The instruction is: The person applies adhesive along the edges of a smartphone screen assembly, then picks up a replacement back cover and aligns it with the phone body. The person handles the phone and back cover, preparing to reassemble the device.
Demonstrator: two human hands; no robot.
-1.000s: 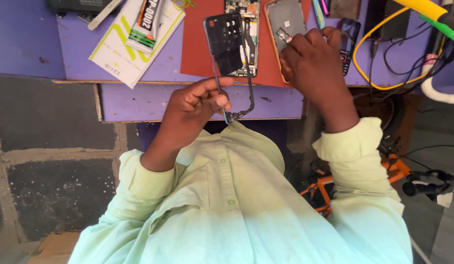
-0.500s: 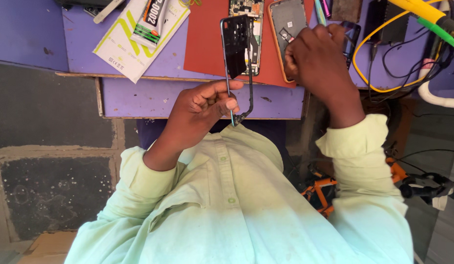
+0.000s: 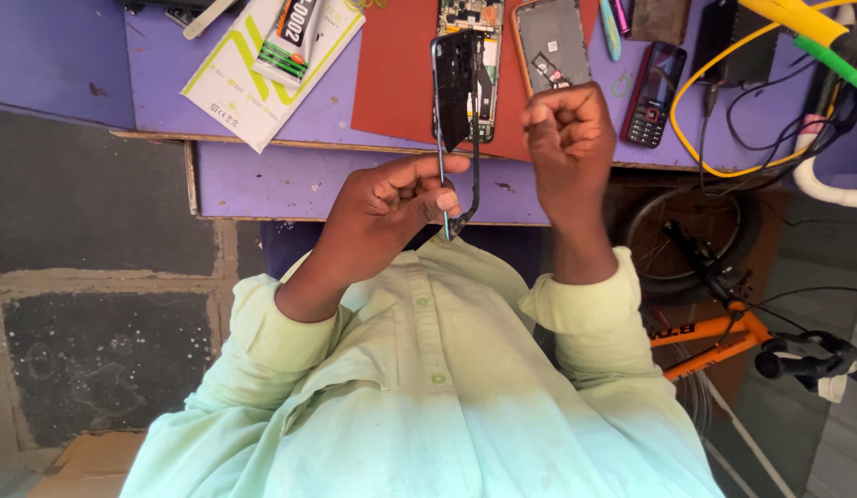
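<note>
My left hand (image 3: 392,207) pinches the lower edge of a thin black phone frame (image 3: 454,111) and holds it upright, edge-on, in front of my chest. My right hand (image 3: 569,138) is up beside the frame, its fingers curled into a fist; I cannot tell whether anything is inside it. On the red mat (image 3: 396,83) behind the frame lie an opened phone with its circuit board showing (image 3: 475,23) and a phone back cover (image 3: 550,41).
The purple workbench (image 3: 290,175) also carries a white-green packet with a glue tube (image 3: 262,55), a small red-black keypad phone (image 3: 652,97), yellow and black cables (image 3: 714,138) and a yellow tool (image 3: 802,18). An orange bicycle frame (image 3: 714,337) stands at lower right.
The frame has turned from face-on to edge-on in my left hand. My right hand has drawn back from the parts on the mat and closed into a fist nearer the frame.
</note>
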